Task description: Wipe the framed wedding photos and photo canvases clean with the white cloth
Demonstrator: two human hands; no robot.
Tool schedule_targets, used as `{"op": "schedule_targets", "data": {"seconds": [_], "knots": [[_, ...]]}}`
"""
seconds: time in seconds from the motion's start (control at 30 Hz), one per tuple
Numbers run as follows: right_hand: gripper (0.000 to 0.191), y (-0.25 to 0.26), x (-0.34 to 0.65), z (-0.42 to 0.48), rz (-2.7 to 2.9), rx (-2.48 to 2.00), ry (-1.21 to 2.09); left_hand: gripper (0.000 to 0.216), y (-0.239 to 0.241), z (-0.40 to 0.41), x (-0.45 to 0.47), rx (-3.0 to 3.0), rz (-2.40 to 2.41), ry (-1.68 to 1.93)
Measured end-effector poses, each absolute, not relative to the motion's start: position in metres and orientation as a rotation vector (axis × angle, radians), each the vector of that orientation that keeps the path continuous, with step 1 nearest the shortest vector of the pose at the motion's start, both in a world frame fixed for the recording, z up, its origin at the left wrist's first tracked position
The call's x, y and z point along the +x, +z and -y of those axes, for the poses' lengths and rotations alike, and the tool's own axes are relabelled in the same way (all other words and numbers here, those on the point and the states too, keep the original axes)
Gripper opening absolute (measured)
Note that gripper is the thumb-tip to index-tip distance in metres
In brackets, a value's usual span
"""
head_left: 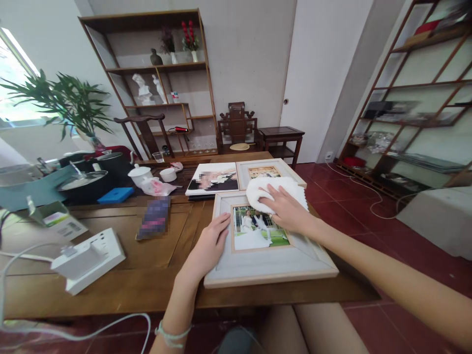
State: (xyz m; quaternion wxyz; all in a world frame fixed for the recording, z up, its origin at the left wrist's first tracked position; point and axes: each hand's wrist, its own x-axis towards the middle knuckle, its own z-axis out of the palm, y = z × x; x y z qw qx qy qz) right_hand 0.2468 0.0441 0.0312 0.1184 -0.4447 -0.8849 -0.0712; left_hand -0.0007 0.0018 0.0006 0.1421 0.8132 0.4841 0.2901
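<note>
The right hand holds a white cloth under its spread fingers, at the far right part of the near picture frame. The left hand lies on that frame's left border; whether it grips the edge, I cannot tell. The frame lies on the wooden table.

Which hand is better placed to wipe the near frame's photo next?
Probably the right hand: it lies on the white cloth, over the far right of the near frame, close to the photo. The left hand has no cloth and rests on the frame's left border.
</note>
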Motion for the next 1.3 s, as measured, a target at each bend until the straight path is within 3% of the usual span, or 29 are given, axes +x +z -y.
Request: {"op": "schedule_targets", "data": {"seconds": [0.2,0.43,0.53,0.73,1.03,1.3], "knots": [[0.057,0.035,0.243,-0.04,2.712,-1.282,-0.067,0.04,0.0,-0.002,0.0,2.346,-1.397,0.868],[0.049,0.073,0.254,0.047,2.851,-1.316,0.519,0.039,-0.003,-0.002,0.001,2.358,-1.408,0.883],[0.046,0.084,0.249,0.082,2.826,-1.344,0.622,0.039,-0.003,-0.002,0.001,2.363,-1.427,0.868],[0.063,0.062,0.233,0.085,2.753,-1.247,0.466,0.039,-0.002,-0.001,0.001,2.378,-1.419,0.844],[0.059,0.035,0.26,-0.049,2.684,-1.322,-0.134,0.038,0.001,-0.001,0.001,2.354,-1.382,0.877],[0.055,0.036,0.237,-0.014,2.72,-1.376,-0.018,0.038,0.0,-0.001,0.001,2.345,-1.394,0.887]]}}
